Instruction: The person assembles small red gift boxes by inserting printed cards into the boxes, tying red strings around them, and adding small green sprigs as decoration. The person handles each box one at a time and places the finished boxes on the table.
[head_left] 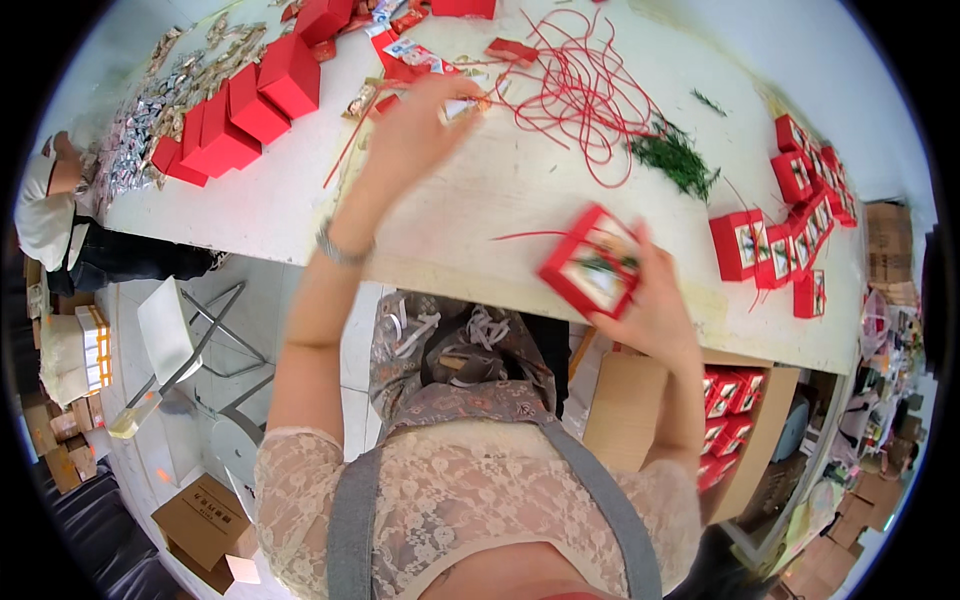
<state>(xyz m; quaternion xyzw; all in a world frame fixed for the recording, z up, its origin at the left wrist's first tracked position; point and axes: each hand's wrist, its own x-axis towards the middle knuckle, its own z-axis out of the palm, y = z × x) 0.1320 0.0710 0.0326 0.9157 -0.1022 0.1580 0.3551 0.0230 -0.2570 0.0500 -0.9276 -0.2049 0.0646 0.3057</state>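
My right hand is wrapped round the right side of a red gift box held at the table's front edge. The box has a pale top with a green sprig and red cord, and one cord end sticks out to its left. My left hand reaches out over the table, thumb and fingers apart, with nothing visible between them. Beneath and beside it lie small wrapped packets and red printed packets. A tangle of red cord and a bunch of green sprigs lie to its right.
Plain red boxes stand in a row at left beside piles of silvery wrapped pieces. Decorated red boxes cluster at right. Below the table, a carton holds more red boxes. Another person is at far left, near a folding chair.
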